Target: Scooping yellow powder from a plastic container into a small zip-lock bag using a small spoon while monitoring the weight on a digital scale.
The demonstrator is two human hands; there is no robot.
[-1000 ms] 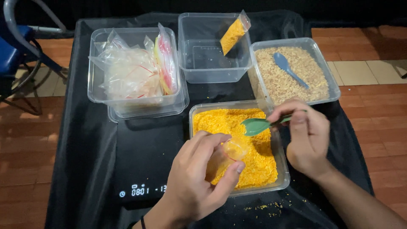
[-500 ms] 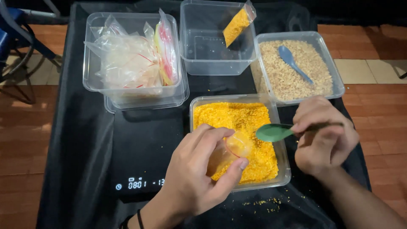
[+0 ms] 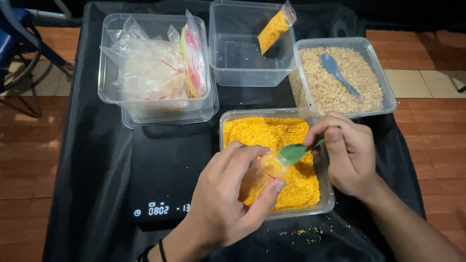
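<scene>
**Ana:** Yellow grain (image 3: pixel 286 140) sits in the clear tub (image 3: pixel 324 206) nearest the person, and some of it already shows inside the small plastic bag (image 3: pixel 264 170) held over that tub.

**Ben:** Who holds what?

**Ana:** The left hand (image 3: pixel 228 201) is curled around the bag, thumb and fingers pinching its mouth open. The right hand (image 3: pixel 349 153) is closed on the handle of a green spoon (image 3: pixel 296 152), whose bowl rests right at the bag's mouth.

**Ben:** So the step is filling?

**Ana:** It looks that way — a spoonful going in. I'd judge the next move calls for tipping the spoon steadily while keeping the mouth wide, or grain spills; a few loose grains (image 3: pixel 301 233) already lie on the black cloth (image 3: pixel 87 160).

**Ben:** Anything changed from half a second ago?

**Ana:** The spoon has come closer — its bowl was just short of the bag, now it touches the opening. The black scale (image 3: pixel 165 179) beside the tub stays bare, the blue spoon (image 3: pixel 340 73) unmoved in the brown grain tub (image 3: pixel 388 104).
</scene>
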